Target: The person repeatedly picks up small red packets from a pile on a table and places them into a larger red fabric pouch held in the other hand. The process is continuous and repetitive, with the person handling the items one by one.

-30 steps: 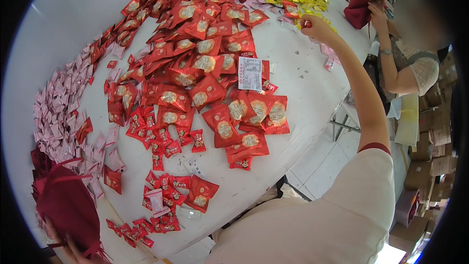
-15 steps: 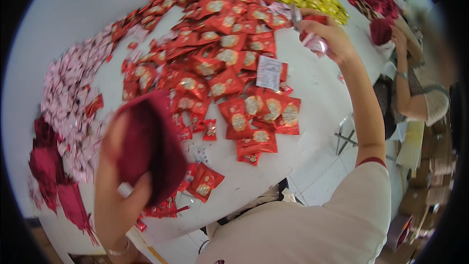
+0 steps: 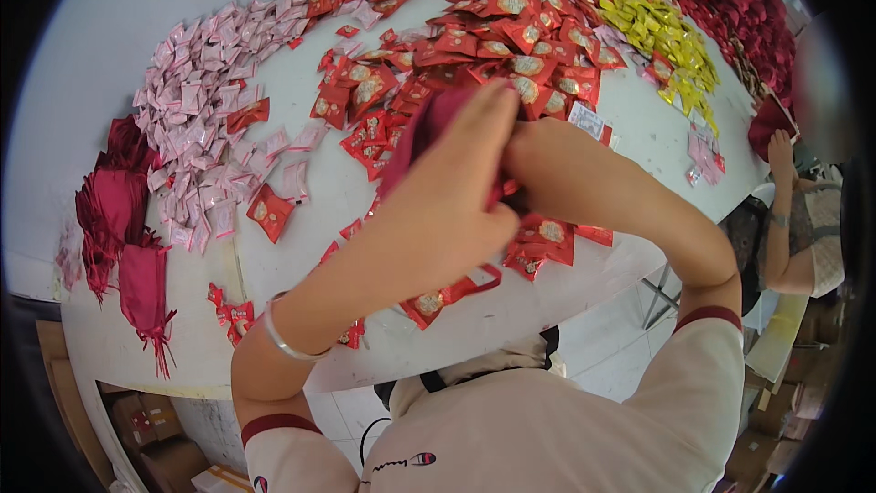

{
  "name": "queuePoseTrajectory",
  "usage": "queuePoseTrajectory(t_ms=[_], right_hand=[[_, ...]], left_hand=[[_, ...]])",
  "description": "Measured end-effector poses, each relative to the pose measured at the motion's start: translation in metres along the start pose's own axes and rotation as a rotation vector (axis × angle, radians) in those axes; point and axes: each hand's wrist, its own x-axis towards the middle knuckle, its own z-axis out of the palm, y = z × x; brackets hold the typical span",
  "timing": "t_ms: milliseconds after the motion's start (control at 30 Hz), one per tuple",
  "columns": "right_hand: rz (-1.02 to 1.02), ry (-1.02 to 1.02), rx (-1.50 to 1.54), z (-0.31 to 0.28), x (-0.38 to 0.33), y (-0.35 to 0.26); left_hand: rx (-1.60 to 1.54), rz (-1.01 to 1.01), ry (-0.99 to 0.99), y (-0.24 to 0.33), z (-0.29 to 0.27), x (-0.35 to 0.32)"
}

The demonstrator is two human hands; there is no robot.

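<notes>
Both my hands meet above the white table (image 3: 301,210). My left hand (image 3: 452,205) grips a dark red drawstring pouch (image 3: 429,123) that shows above my fingers. My right hand (image 3: 538,155) is pressed against the pouch's mouth from the right, fingers closed on it; what it holds inside is hidden. Below my hands lie several red snack packets (image 3: 538,242) near the table's front edge. A red cord (image 3: 474,288) of the pouch hangs under my left wrist, which wears a silver bangle (image 3: 278,338).
Pink sachets (image 3: 201,100) cover the left of the table, red packets (image 3: 511,18) the middle, yellow ones (image 3: 666,36) the far right. Dark red pouches (image 3: 123,219) pile at the left edge. Another person (image 3: 803,210) stands at the right end. Cardboard boxes (image 3: 155,438) sit under the table.
My right hand came back from the far packets to the pouch. My left hand lifted the pouch to the middle, and both hands now close on it.
</notes>
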Motion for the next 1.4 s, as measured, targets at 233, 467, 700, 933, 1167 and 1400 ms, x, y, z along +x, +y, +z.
queuePoseTrajectory(t_ms=[233, 467, 700, 933, 1167, 1400], right_hand=[[0.206, -0.042, 0.69, -0.015, 0.001, 0.015], [0.479, -0.017, 0.652, -0.049, 0.0, 0.019], [0.485, 0.079, 0.049, -0.084, -0.06, 0.051], [0.851, 0.216, 0.067, -0.05, -0.172, 0.222], [0.943, 0.186, -0.126, -0.05, -0.193, 0.275], [0.648, 0.17, -0.272, -0.057, 0.008, 0.166]], left_hand=[[0.177, 0.171, 0.032, 0.026, 0.026, 0.015], [0.056, 0.249, 0.31, 0.016, 0.017, 0.035], [-0.425, 0.296, 0.24, 0.045, 0.016, 0.012], [-0.123, -0.132, 0.442, -0.047, -0.088, -0.105], [0.917, -0.726, 0.76, -0.178, -0.207, -0.339], [0.87, -0.758, 0.729, -0.215, -0.233, -0.379]])
